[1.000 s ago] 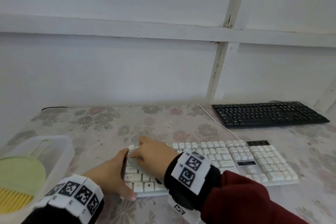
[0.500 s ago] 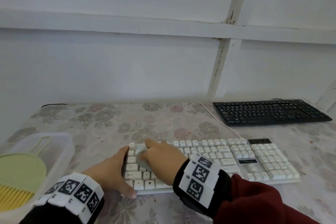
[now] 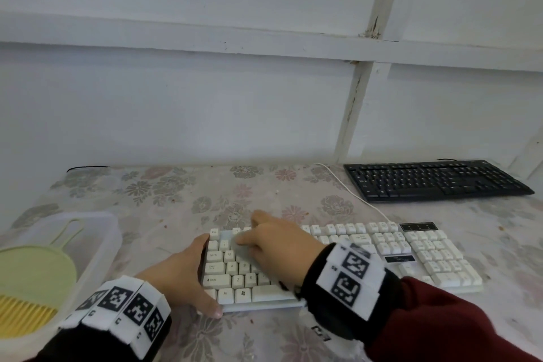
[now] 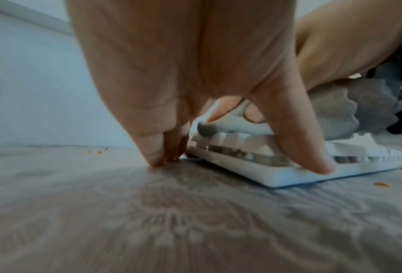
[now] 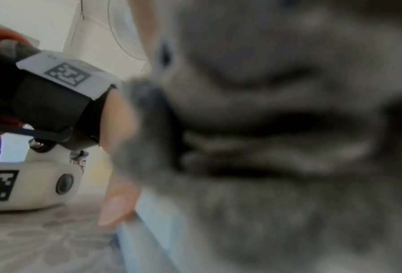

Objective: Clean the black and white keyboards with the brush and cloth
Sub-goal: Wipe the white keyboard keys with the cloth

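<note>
The white keyboard [image 3: 382, 253] lies across the near middle of the table. My left hand [image 3: 188, 273] braces its left end, fingers straight down to the table [image 4: 157, 147] and thumb on the front edge. My right hand [image 3: 273, 244] holds a grey cloth [image 3: 235, 236] and presses it on the upper left keys; the cloth [image 4: 349, 110] bunches under the palm. The same cloth [image 5: 265, 129] fills the right wrist view as a blur. The black keyboard [image 3: 435, 181] sits at the back right, untouched. A green brush [image 3: 35, 270] with yellow bristles lies in a box.
A clear plastic box [image 3: 100, 247] at the near left holds the brush. The white keyboard's cable [image 3: 352, 194] runs back toward the wall. Small orange crumbs [image 4: 379, 184] lie on the flowered tablecloth [image 3: 176, 194]. A white wall stands right behind the table.
My right hand has slid the cloth a little to the right and back over the upper left keys. The left hand has stayed at the keyboard's left end.
</note>
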